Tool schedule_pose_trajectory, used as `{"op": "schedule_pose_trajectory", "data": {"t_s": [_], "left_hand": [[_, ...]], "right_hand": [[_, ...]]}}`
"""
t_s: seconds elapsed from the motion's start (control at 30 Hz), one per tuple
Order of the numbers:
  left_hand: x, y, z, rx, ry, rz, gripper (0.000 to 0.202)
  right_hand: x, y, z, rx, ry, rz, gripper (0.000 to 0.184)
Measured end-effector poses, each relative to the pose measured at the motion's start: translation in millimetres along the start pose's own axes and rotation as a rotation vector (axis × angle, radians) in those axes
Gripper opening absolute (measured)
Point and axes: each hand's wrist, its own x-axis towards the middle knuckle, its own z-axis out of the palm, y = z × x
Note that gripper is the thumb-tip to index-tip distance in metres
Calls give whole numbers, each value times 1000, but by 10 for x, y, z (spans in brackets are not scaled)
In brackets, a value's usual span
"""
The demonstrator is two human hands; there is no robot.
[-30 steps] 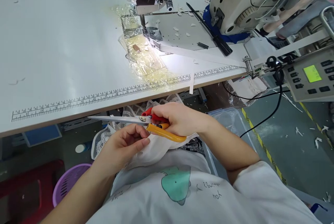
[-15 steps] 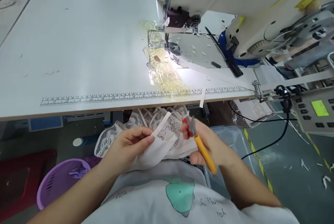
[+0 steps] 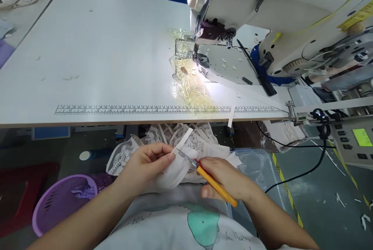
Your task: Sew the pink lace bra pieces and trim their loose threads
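Over my lap, my left hand (image 3: 154, 164) pinches the edge of a white lace garment (image 3: 175, 170) between thumb and fingers. A narrow white strip (image 3: 185, 138) sticks up from that edge beside my fingertips. My right hand (image 3: 223, 178) is closed around orange-handled snips (image 3: 215, 184) with a red part near the pivot. Their metal blades reach left to the base of the strip, close to my left thumb. Whether the blades are closed on the fabric I cannot make out.
A sewing machine (image 3: 233, 9) stands on the white table (image 3: 116, 56), which has a printed ruler along its front edge. A black-handled tool (image 3: 262, 79) lies near the machine. Below are a purple basket (image 3: 64, 203), a clear plastic bin (image 3: 256, 164) and a control panel (image 3: 352, 141).
My right hand has brought the snips left and down, so the blades now meet the strip at my left fingertips. The left hand keeps its pinch. The view has shifted slightly.
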Motion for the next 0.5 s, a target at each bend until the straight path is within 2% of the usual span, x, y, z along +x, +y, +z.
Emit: {"op": "schedule_pose_trajectory", "data": {"t_s": [0.17, 0.5], "left_hand": [[-19, 11, -3, 26, 32, -24, 20], [2, 70, 125, 156, 26, -44, 22]], "right_hand": [[-55, 43, -22, 6, 4, -13, 67], [-7, -94, -56, -51, 16, 84, 62]]}}
